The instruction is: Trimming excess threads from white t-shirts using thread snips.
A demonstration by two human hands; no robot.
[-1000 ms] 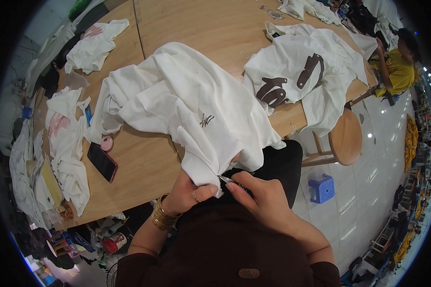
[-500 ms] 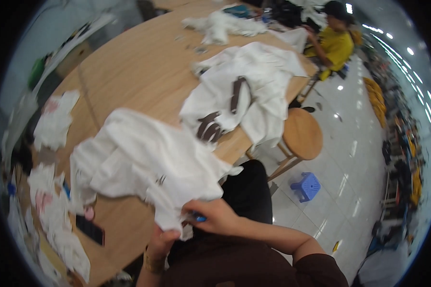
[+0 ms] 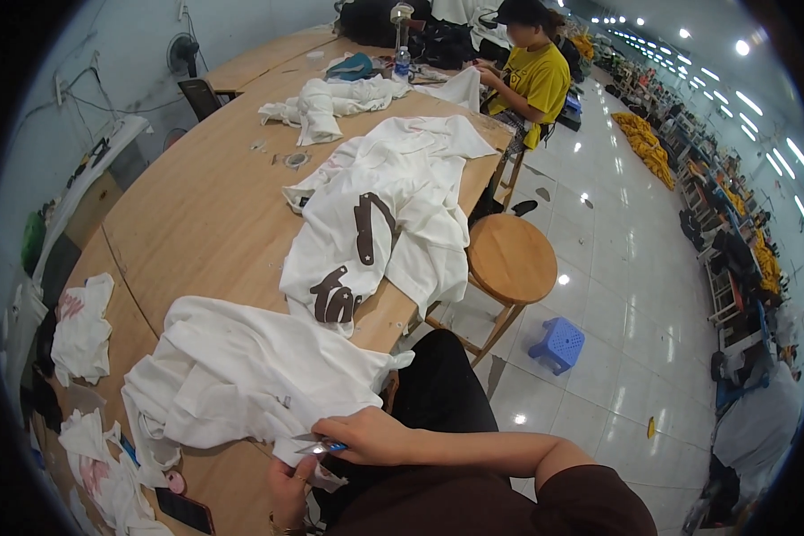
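Observation:
A white cloth garment lies bunched over the near edge of the wooden table, with one end drawn toward my lap. My left hand pinches that end from below, thumb on the cloth. Just above it, my right hand is closed around small thread snips with a blue handle. Their silver blades sit at the cloth beside my left thumb; whether they are cutting I cannot tell. A small dark mark shows on the garment close to my right hand.
Another white garment with dark brown print hangs off the table. Stained white cloths and a phone lie at left. A wooden stool and blue plastic stool stand right; a person in yellow sits beyond.
The view has tilted up, so the far table and room show more. The snips' blades now show at the cloth by my left thumb. Both hands keep their hold.

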